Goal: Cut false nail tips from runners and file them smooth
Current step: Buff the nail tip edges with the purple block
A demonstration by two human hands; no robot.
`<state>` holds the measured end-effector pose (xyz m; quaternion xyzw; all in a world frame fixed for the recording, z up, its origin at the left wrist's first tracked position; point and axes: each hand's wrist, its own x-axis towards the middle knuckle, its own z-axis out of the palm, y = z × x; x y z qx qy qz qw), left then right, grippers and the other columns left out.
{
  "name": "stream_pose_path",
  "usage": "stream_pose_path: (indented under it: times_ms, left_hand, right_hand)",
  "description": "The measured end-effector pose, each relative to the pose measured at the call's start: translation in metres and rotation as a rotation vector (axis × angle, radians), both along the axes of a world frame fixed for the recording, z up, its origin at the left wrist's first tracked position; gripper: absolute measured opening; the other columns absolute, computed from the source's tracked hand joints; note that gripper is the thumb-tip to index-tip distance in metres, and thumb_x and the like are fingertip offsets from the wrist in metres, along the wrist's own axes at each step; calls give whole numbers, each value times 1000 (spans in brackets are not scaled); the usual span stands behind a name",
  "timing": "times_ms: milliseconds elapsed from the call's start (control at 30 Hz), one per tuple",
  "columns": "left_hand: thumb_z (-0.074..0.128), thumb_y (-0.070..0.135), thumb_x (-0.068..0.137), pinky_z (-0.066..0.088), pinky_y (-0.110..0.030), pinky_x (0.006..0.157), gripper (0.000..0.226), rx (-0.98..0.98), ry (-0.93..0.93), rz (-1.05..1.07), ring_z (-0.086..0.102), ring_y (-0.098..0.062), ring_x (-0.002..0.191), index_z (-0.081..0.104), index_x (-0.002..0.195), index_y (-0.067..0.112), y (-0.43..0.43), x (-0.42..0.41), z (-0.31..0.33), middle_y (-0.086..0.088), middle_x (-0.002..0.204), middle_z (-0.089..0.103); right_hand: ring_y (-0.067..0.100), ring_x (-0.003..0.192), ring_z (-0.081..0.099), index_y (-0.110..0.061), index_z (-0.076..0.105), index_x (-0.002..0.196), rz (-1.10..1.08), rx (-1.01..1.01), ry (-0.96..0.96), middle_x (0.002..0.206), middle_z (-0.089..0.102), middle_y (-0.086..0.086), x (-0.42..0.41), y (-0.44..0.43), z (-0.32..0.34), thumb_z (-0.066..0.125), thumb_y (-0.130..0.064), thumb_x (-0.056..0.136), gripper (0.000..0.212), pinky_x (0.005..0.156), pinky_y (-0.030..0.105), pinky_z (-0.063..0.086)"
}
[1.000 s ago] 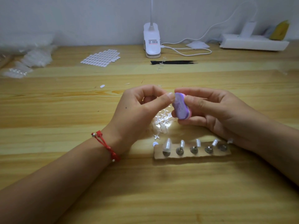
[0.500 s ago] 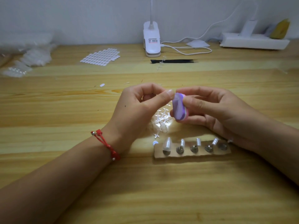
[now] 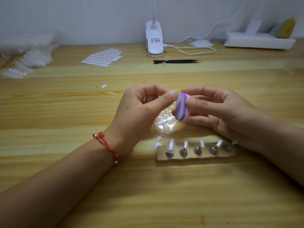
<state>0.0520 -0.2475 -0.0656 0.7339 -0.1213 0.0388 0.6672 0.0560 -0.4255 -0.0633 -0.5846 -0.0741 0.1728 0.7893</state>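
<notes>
A person is sitting at a wooden table point(image 3: 65, 186), both bare hands raised just above it and meeting at the middle. The left hand point(image 3: 141, 109), with a red cord bracelet point(image 3: 108, 147) on its wrist, is curling its fingers and pressing thumb and forefinger together against the face of a purple buffer block point(image 3: 181, 106). Whatever is pinched there is too small and hidden to make out. The right hand point(image 3: 218, 111) is gripping the block upright between thumb and fingers.

Directly beneath the hands, a small heap of clear plastic runners point(image 3: 164, 120) is lying on the table. Nearer the person, a cardboard strip point(image 3: 195, 156) is carrying a row of small holders; a clear nail tip point(image 3: 170, 145) is standing on the leftmost one.

Toward the wall, a sheet of white oval tabs point(image 3: 102, 57) is lying left of centre, black tweezers point(image 3: 176, 61) are lying in front of a white clip lamp point(image 3: 154, 40), a power strip point(image 3: 258, 41) is sitting at far right, and clear plastic bags point(image 3: 32, 58) are piling at far left.
</notes>
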Motion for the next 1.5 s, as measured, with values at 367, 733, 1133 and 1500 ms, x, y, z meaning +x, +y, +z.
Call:
stream_pose_path:
  times_ms: [367, 733, 1133, 1500]
  left_hand:
    - [68, 12, 82, 23, -10, 41, 18, 9, 5, -63, 24, -2, 40, 63, 65, 12, -1, -2, 0, 5, 48, 31]
    - [68, 13, 82, 22, -12, 42, 17, 20, 0, -36, 21, -5, 44, 63, 66, 11, -1, -1, 0, -8, 57, 27]
    - [69, 11, 82, 23, -11, 42, 21, 26, 5, -39, 24, -3, 43, 62, 62, 14, -1, -1, -1, 1, 50, 31]
    - [69, 10, 81, 23, -11, 42, 21, 16, 7, -16, 23, -4, 44, 62, 62, 11, -1, -1, 0, 4, 49, 31]
  right_hand:
    - [20, 81, 73, -7, 68, 97, -92, 105, 25, 88, 74, 12, 3, -2, -5, 68, -11, 70, 27, 71, 25, 58]
    - [21, 82, 74, -11, 75, 90, -44, 66, 1, 86, 75, 12, 1, -1, -4, 68, -10, 70, 21, 71, 24, 58]
    - [22, 88, 73, -6, 66, 103, -69, 120, 63, 93, 74, 13, 3, -4, -4, 67, -9, 73, 30, 73, 26, 58]
    - [20, 80, 73, -7, 72, 93, -62, 99, 56, 89, 74, 14, 0, -1, -2, 68, -9, 69, 24, 68, 23, 58]
